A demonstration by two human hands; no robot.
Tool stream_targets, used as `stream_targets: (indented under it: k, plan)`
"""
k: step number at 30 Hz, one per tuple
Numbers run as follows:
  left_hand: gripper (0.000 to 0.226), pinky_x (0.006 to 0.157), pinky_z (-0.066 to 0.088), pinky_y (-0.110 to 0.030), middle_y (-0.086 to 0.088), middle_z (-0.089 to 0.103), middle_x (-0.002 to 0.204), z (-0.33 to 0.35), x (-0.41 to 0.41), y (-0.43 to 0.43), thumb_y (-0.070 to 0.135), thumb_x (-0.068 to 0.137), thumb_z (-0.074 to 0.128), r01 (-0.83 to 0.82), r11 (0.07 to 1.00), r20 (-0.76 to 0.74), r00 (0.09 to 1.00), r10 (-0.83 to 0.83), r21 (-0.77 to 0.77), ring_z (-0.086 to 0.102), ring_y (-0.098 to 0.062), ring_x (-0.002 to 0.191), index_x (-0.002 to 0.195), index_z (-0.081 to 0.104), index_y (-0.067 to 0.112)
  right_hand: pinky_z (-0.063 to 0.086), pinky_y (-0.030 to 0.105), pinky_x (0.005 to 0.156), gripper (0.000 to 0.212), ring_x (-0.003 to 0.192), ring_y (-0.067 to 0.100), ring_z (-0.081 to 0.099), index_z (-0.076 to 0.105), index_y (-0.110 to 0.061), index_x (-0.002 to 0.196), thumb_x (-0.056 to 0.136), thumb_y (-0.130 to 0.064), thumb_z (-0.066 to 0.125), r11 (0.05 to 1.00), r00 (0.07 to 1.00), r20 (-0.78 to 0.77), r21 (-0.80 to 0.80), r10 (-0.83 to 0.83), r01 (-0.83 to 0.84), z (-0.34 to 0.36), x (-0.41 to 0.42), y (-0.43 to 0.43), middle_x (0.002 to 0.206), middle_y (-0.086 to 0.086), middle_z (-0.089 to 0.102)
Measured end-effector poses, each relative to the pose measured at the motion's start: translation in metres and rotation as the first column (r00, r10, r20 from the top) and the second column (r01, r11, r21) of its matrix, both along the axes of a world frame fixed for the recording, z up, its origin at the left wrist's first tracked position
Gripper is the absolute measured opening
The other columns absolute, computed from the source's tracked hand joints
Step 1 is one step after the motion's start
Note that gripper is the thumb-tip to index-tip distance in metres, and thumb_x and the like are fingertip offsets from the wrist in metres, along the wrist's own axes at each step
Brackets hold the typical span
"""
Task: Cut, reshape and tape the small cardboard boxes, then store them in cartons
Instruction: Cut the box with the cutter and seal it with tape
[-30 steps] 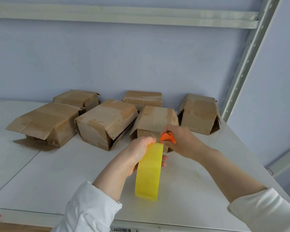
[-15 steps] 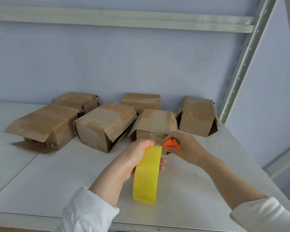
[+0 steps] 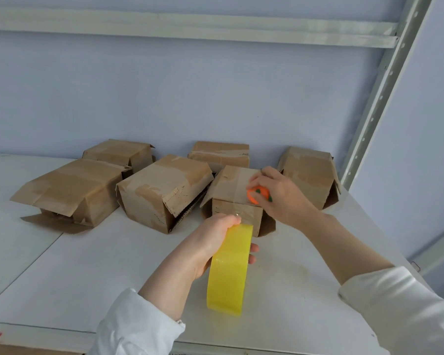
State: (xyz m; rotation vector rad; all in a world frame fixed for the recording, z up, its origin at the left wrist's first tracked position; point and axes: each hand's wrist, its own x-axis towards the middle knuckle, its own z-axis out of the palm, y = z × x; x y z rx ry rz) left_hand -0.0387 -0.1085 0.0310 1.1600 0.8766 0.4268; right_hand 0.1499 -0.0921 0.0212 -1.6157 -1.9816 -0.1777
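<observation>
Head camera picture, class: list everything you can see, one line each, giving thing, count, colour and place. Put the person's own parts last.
front box: one, brown, middle of the shelf, under the right hand
other boxes: five, brown, beside and behind it, near the wall
tape roll: one, yellow, upright, in the left hand
cutter: one, orange with green, in the right hand
shelf: one, white, under everything
beam: one, pale grey, overhead
post: one, pale grey with holes, at right
wall: one, pale blue, behind
sleeves: two, white, at the bottom edge
left hand: one, grips the tape roll
right hand: one, holds the cutter over the front box
</observation>
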Motion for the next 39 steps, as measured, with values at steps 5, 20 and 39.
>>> stream_targets:
  k: [5,20,39]
  plan:
    - [0.035,0.046,0.05,-0.024,-0.018,0.069,0.076,-0.002,-0.001,0.002,0.024,0.099,0.038,0.008,1.0,0.017,1.0,-0.008,0.008,0.065,-0.025,0.052,0.123,0.044,0.0,0.039,0.021,0.078,0.05,0.101,0.019,0.053,0.052,-0.013,0.126,0.085,-0.038,0.065,0.986,0.994,0.106,-0.166,0.003,0.014,-0.013,-0.003,0.002,0.121,0.002,0.049]
    - [0.023,0.054,0.051,-0.03,-0.017,0.071,0.079,-0.013,-0.025,-0.012,0.021,0.097,0.04,0.041,0.994,0.123,0.991,-0.054,0.106,0.063,-0.029,0.054,0.116,0.047,0.011,0.041,0.011,0.067,0.023,0.094,0.014,0.057,0.058,-0.019,0.114,0.093,-0.024,0.056,0.984,0.84,-0.528,-0.176,-0.127,0.038,-0.008,-0.002,0.001,0.111,0.0,0.061]
    - [0.018,0.054,0.053,-0.033,-0.02,0.07,0.082,-0.015,-0.084,-0.02,0.02,0.095,0.043,-0.224,0.921,0.205,0.965,0.164,0.32,0.06,-0.03,0.053,0.106,0.056,0.016,0.049,0.027,0.091,0.051,0.101,0.012,0.062,0.055,-0.021,0.111,0.07,-0.043,0.074,0.814,0.543,-0.839,-0.332,-0.025,-0.476,0.017,-0.105,-0.029,0.111,0.0,0.061]
